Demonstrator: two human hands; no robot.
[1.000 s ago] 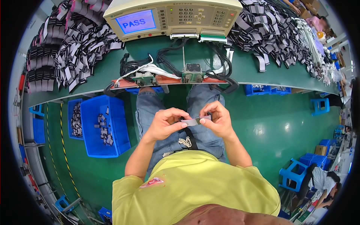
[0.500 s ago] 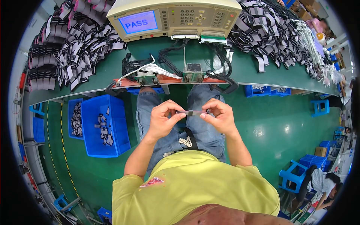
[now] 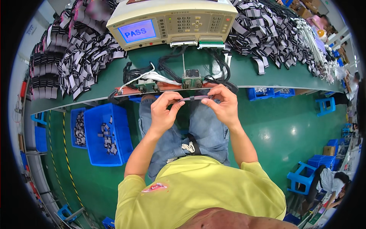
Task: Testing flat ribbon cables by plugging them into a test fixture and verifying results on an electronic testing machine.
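Note:
Stretched between my two hands is a short flat ribbon cable [image 3: 199,97], greyish-pink with a dark band near its middle. My left hand [image 3: 166,108] pinches one end between thumb and fingers. The other end is pinched by my right hand [image 3: 223,105]; the fingers hide both tips of the cable. Just beyond the hands, at the table's front edge, stands a small test fixture [image 3: 191,79] with a dark block on top. A second fixture [image 3: 146,87] sits left of it, and white and black wires [image 3: 167,79] run between them.
A beige tester [image 3: 171,23] with a lit screen stands on the green table [image 3: 152,57]. Heaps of ribbon cables lie at left [image 3: 82,57] and right [image 3: 267,34]. A blue bin [image 3: 97,141] with cables stands on the floor at left. A co-worker [image 3: 333,183] sits at far right.
Both hands have moved forward with the ribbon cable, closer to the fixtures at the table edge. The grip at each end looks the same.

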